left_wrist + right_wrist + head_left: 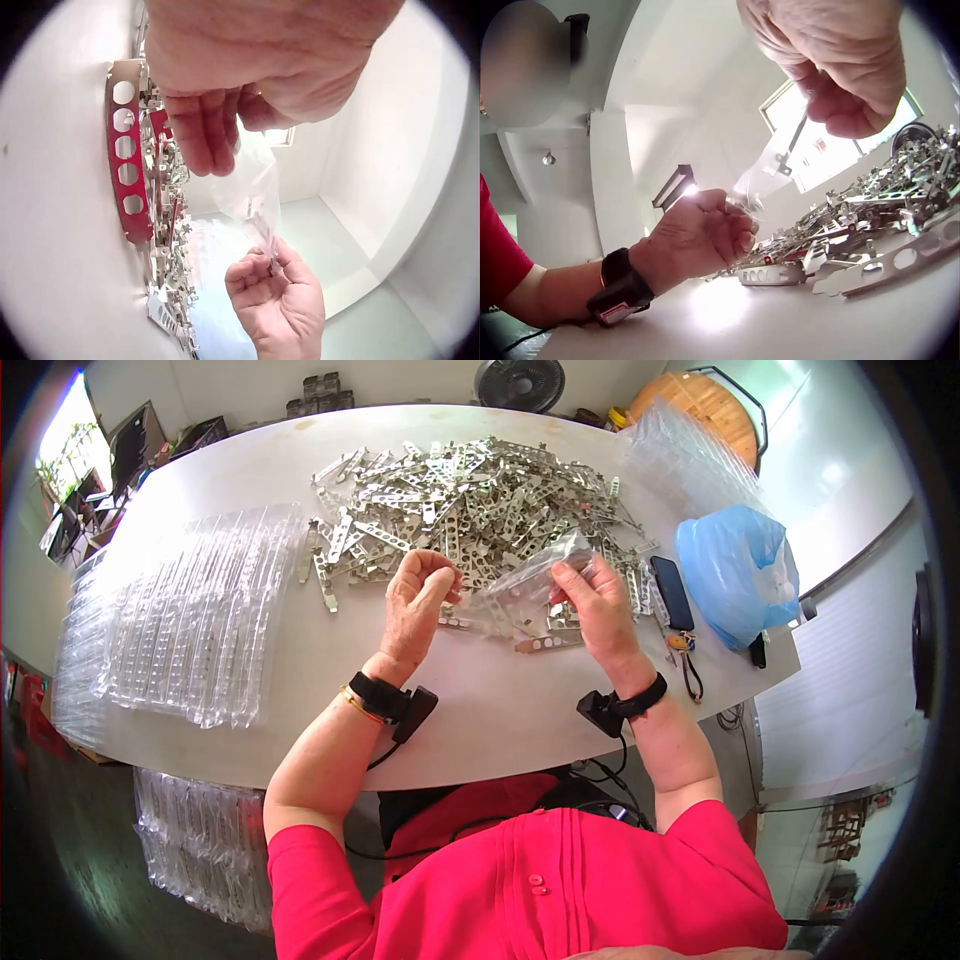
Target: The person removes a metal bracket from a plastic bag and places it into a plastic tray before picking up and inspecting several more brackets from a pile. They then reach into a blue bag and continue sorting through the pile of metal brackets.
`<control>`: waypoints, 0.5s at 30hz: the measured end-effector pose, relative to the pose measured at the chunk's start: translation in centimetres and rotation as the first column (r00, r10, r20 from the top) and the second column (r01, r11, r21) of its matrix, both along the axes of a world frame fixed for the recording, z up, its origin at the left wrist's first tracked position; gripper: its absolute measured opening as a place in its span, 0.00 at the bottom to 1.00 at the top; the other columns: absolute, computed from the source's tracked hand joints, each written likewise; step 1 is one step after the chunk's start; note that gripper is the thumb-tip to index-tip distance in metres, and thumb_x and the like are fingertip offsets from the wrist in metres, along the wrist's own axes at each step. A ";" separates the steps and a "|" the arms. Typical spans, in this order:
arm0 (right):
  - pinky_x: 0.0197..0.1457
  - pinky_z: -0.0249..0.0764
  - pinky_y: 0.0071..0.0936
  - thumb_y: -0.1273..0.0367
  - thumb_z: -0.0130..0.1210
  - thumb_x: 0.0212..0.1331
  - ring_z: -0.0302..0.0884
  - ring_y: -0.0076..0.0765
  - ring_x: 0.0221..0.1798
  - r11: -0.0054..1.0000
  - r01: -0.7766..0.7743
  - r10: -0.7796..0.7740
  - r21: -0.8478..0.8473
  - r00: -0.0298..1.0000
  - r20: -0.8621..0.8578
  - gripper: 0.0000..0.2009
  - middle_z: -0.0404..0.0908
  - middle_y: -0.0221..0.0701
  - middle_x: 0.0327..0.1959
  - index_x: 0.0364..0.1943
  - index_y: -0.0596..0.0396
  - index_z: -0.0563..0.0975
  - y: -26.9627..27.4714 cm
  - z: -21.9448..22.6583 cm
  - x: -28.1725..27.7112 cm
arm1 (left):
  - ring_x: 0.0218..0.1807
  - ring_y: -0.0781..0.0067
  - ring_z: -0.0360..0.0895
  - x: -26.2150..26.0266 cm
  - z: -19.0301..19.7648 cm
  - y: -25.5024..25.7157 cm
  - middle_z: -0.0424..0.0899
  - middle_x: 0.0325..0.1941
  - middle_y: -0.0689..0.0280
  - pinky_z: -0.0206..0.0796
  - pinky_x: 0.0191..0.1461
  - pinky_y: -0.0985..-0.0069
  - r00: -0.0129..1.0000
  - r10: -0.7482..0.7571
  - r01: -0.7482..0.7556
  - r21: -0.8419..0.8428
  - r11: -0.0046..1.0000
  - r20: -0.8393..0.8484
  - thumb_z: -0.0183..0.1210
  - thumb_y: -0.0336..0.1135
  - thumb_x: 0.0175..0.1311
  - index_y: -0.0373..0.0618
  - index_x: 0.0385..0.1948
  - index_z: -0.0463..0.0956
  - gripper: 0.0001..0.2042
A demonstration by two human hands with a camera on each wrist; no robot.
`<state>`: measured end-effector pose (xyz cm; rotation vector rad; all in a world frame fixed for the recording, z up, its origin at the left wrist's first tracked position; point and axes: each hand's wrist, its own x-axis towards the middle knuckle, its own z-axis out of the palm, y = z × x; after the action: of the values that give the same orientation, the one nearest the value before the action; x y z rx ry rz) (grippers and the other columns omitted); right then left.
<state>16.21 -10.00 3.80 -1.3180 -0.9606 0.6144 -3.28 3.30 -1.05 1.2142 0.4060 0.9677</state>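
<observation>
Fingers (572, 582) pinch filmy bag (522, 578), metal strip (784, 163) probably inside.

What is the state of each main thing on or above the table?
Clear bag: held up
Left grip: pinching the clear bag
Right grip: pinching the clear bag
Metal strips: loose, heaped
Phone: lying flat, dark face up
Blue bag: bulging
Plastic packs: lying flat
Wristbands: fastened

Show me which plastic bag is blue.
The bulky bag at the right end of the table, beside the phone; only it is blue, while the small bag in the right hand is clear.
</observation>
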 end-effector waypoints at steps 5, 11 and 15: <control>0.39 0.74 0.19 0.68 0.59 0.67 0.75 0.15 0.33 0.991 -0.097 0.107 -0.089 0.988 0.111 0.06 0.81 0.24 0.34 0.41 0.55 0.78 -0.1 0.5 -1.8 | 0.48 0.79 0.75 0.3 1.4 -1.7 0.79 0.46 0.65 0.69 0.55 0.76 0.988 -0.130 0.140 0.149 0.979 -0.078 0.56 0.33 0.71 0.38 0.49 0.72 0.11; 0.42 0.75 0.19 0.70 0.58 0.67 0.76 0.16 0.36 0.965 -0.239 0.250 -0.109 0.962 0.109 0.06 0.81 0.23 0.36 0.42 0.57 0.77 0.6 0.3 -2.4 | 0.40 0.83 0.75 0.7 0.3 -2.2 0.80 0.38 0.70 0.70 0.49 0.80 0.911 -0.341 0.380 0.151 0.913 -0.231 0.54 0.33 0.75 0.40 0.46 0.73 0.08; 0.42 0.76 0.19 0.69 0.58 0.67 0.75 0.17 0.37 0.954 -0.259 0.272 -0.151 0.960 0.068 0.08 0.80 0.24 0.37 0.45 0.56 0.75 0.5 0.7 -2.7 | 0.36 0.84 0.75 0.7 0.2 -1.9 0.79 0.34 0.72 0.70 0.44 0.81 0.930 -0.324 0.348 0.136 0.927 -0.175 0.54 0.33 0.74 0.41 0.43 0.73 0.06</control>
<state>13.49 -9.53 4.47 -1.3592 -1.1968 0.8492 -2.62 1.40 -0.83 1.4587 0.2250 0.6233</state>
